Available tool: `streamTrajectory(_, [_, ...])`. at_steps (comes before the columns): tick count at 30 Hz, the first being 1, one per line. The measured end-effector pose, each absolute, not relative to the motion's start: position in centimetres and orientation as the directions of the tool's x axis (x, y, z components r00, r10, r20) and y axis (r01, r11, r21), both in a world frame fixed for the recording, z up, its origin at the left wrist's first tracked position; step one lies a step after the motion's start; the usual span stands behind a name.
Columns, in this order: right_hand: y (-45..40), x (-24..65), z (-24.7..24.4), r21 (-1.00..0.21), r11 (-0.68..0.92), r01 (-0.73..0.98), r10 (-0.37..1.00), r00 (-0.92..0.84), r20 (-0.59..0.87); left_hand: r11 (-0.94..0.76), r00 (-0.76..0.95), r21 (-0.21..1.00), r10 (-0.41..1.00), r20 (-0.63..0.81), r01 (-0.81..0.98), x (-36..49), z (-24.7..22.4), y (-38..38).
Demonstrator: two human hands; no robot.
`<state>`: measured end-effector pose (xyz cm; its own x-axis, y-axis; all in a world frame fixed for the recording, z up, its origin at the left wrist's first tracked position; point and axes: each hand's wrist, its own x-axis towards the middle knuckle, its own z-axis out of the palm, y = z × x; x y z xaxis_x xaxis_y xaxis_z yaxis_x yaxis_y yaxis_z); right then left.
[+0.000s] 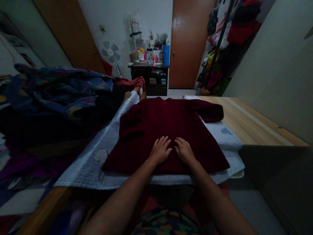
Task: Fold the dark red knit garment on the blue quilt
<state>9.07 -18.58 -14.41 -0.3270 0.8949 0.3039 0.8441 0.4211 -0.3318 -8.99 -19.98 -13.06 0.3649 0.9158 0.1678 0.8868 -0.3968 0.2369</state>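
A dark red long-sleeved garment (pixel 168 117) lies spread out in front of me, its wide hem toward my body. One sleeve (pixel 210 111) stretches out to the right; on the left side the cloth is bunched in folds. My left hand (pixel 160 150) rests flat on the lower middle of the garment, fingers spread. Close beside it, my right hand (pixel 184 150) also lies on the fabric with its fingers extended. Neither hand grips the cloth. Under the garment is a light blue-grey quilted cloth (pixel 85 174), which shows around its edges.
To the left is a heap of dark and blue patterned clothes (pixel 61 88). A wooden tabletop (pixel 254 124) extends along the right wall. Farther back stand a white fan (pixel 111 52), a black cabinet (pixel 149 78) with assorted items, a wooden door (pixel 188 45) and hanging clothes (pixel 244 29).
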Motion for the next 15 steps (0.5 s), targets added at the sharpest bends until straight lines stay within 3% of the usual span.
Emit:
streamTrajectory(10, [-19.0,10.5,-14.8,-0.342,0.424,0.839,0.892,-0.321,0.32,-0.435,0.4,0.273,0.899,0.176,0.858,-13.5,-12.8,-22.9])
streamTrajectory(15, [-19.0,10.5,-14.9,-0.353,0.42,0.836,0.892,-0.309,0.33,-0.299,0.192,0.376,0.935,0.298,0.877,-17.7,-12.5,-23.6])
